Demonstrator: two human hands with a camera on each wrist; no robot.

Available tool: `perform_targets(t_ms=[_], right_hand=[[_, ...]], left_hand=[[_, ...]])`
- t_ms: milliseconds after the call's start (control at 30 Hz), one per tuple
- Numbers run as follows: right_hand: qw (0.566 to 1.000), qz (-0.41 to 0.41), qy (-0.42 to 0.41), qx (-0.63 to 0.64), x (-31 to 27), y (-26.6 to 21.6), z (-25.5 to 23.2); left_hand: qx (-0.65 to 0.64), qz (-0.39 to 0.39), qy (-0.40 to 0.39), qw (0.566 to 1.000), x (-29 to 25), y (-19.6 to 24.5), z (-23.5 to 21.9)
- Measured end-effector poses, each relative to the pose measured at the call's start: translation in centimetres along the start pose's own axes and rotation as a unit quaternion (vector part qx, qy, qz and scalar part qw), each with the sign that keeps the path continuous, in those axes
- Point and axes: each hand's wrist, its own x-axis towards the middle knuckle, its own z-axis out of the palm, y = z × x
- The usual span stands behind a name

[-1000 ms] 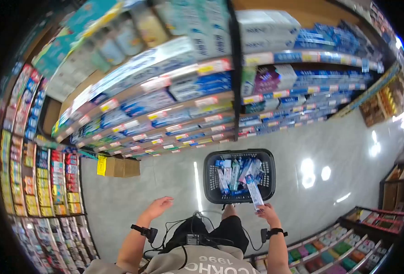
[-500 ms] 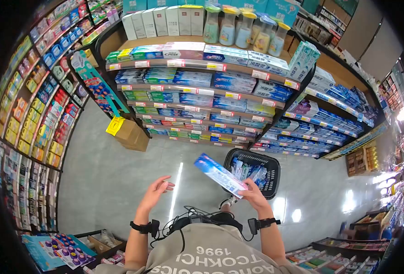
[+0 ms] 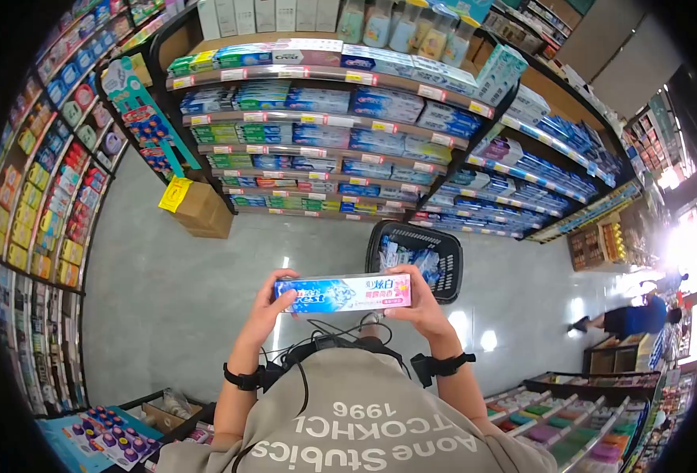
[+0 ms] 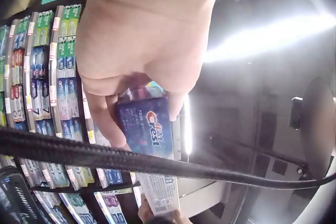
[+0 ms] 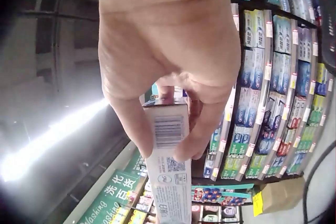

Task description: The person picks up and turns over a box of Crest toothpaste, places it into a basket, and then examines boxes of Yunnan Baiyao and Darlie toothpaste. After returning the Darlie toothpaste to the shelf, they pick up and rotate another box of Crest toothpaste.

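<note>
I hold a long blue-and-white toothpaste box (image 3: 343, 292) level in front of my chest, one hand at each end. My left hand (image 3: 276, 293) grips the blue Crest end (image 4: 149, 129), fingers curled round it. My right hand (image 3: 411, 298) grips the white and pink end, thumb and fingers round the barcode side (image 5: 168, 145). Just beyond the box, a black shopping basket (image 3: 452, 277) stands on the floor with several toothpaste boxes inside.
Shelves of toothpaste boxes (image 3: 325, 142) run across in front of me. A cardboard box (image 3: 200, 209) sits on the floor at the left. More racks (image 3: 41, 197) line the left side and displays (image 3: 569, 418) the lower right. A person in blue (image 3: 636, 319) walks at the far right.
My right hand brought the toothpaste box up from the basket and turned it level. The left hand, earlier free, now grips its other end.
</note>
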Motion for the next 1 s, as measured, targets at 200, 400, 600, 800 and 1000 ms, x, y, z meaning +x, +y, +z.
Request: perform_targets(t_ms=[200, 400, 600, 800, 1000], right_hand=[[0.999, -0.032, 0.020, 0.008, -2.2, 0.6, 0.7], [0.998, -0.044, 0.049, 0.020, -3.7, 0.7, 0.1], [0.997, -0.058, 0.050, -0.025, -3.7, -0.2, -0.7], [0.995, -0.072, 0.069, -0.013, -3.8, -0.3, 0.2], [0.993, -0.086, 0.077, -0.013, -3.4, 0.0, 0.9]], left_hand=[[0.075, 0.036, -0.026, 0.996, 1.4, 1.1, 1.0], [0.090, 0.013, -0.055, 0.994, 1.5, 2.3, 2.8], [0.110, 0.019, -0.056, 0.992, 1.3, 2.3, 3.6], [0.104, 0.019, -0.069, 0.992, 1.7, 2.6, 3.3], [0.114, 0.027, -0.069, 0.991, 1.5, 3.5, 3.0]])
